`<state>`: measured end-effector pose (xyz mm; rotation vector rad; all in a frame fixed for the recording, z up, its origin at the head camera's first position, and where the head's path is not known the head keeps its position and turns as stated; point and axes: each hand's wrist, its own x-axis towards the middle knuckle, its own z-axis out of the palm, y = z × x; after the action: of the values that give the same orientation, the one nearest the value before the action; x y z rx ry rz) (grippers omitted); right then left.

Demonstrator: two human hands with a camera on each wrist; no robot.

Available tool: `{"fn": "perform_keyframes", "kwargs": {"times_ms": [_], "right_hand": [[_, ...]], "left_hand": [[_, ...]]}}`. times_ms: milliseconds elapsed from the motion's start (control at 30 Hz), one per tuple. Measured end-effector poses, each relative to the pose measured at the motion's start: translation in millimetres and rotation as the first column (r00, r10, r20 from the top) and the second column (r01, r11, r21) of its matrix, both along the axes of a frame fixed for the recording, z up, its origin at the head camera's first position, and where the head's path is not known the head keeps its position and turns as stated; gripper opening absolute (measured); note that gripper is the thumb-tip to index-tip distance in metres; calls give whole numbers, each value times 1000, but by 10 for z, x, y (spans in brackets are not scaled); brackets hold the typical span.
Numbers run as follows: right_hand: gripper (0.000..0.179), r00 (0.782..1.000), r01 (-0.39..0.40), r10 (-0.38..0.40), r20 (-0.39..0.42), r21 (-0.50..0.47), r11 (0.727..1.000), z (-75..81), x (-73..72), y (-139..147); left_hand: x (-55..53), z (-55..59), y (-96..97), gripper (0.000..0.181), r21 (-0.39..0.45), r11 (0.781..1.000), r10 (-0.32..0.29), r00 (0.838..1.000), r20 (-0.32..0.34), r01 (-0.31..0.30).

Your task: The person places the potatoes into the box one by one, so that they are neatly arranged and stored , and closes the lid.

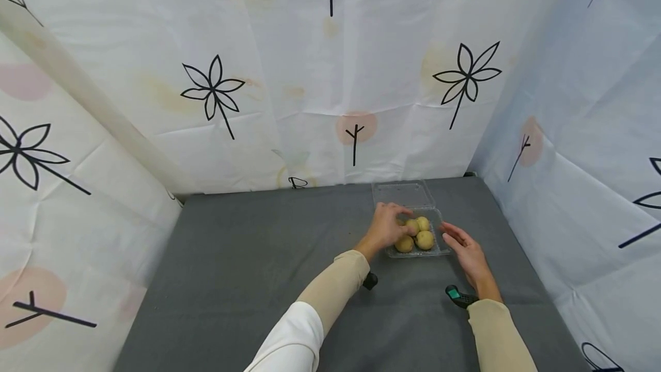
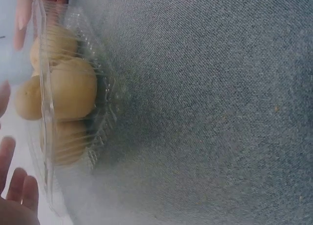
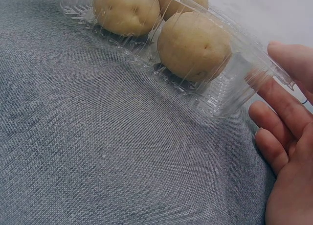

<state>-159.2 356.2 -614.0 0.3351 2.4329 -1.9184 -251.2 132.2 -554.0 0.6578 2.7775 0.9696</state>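
Observation:
Several pale yellow potatoes (image 1: 425,240) sit in a clear plastic clamshell box (image 3: 222,95) whose lid (image 1: 400,194) is folded back toward the wall. One potato (image 2: 29,99) rests higher than the others, near the rim. My left hand (image 1: 386,226) hovers over the box's left side, fingers spread above the potatoes; in the left wrist view its fingertips stand apart from them. My right hand (image 1: 467,254) is at the box's right side. In the right wrist view its fingers (image 3: 279,98) are loosely extended by the box's corner, with the thumb near the rim; contact is unclear.
A grey cloth (image 1: 248,268) covers the table. White patterned fabric (image 1: 289,73) hangs behind the table and along both sides. The box stands near the back edge, right of the middle. Dark wrist straps (image 1: 461,296) are on my wrists.

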Motion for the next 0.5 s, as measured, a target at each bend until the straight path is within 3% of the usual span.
{"fn": "perform_keyframes", "kwargs": {"times_ms": [300,500], "right_hand": [[67,1000,-7,7,6,2,1000,24,0,-19],[66,1000,3,-3,7,1,1000,5,5,-16]], "left_hand": [[-89,-78,-177,47,201,970,131,991,35,-135],[-149,-117,-263,49,260,947,180,983,47,-186]]}}
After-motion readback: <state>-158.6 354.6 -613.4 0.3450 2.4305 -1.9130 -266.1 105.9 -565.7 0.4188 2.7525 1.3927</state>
